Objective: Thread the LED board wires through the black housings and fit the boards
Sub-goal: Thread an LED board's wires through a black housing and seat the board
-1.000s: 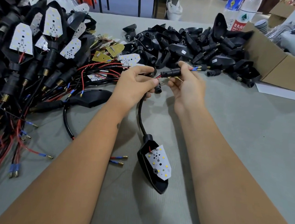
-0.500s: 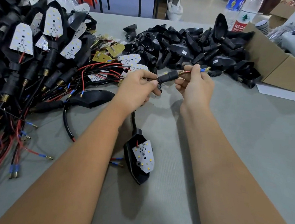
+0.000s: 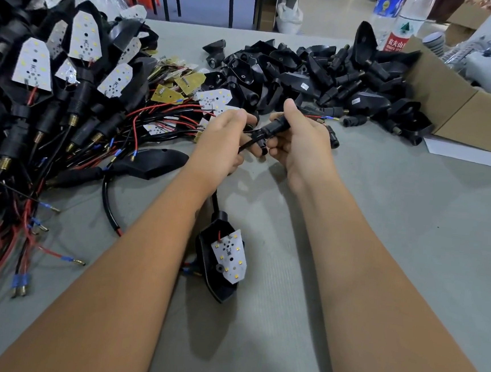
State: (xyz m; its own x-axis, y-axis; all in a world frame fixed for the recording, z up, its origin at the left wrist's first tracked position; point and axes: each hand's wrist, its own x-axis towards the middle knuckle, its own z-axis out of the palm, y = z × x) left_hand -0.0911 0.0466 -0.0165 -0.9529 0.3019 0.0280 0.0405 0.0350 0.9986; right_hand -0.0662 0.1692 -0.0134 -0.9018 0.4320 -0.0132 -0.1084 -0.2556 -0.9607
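1. The LED board [image 3: 229,255], white with small yellow chips, is lying tilted in the open face of a black housing [image 3: 216,272] that is resting on the grey table [image 3: 380,257] between the two forearms, near the viewer.
2. A black sleeved cable [image 3: 214,202] is running up from the housing's neck and passing behind the left wrist toward the hands.
3. The right hand [image 3: 298,149] is gripping a black stem piece [image 3: 273,129], fingers curled around it and thumb pointing up along its top.
4. Red and black wires [image 3: 321,117] with blue-sleeved terminals are sticking out past the right hand, on the far side of the stem piece.
5. The left hand [image 3: 224,142] is pinching the cable just beside the near end of the stem piece, its fingers curled; the exact contact point is hidden by the fingers.
6. A heap of finished assemblies [image 3: 54,86], with boards seated and red and black leads trailing, is sitting at the left of the table.
7. A pile of empty black housings [image 3: 307,78] is lying beyond the hands, toward the far edge.
8. A cardboard box [image 3: 467,110] is standing at the right, just beside that pile, with two plastic bottles [image 3: 401,24] behind it.
9. Loose bare boards [image 3: 213,98], some white and some yellow-backed, are lying between the two piles.
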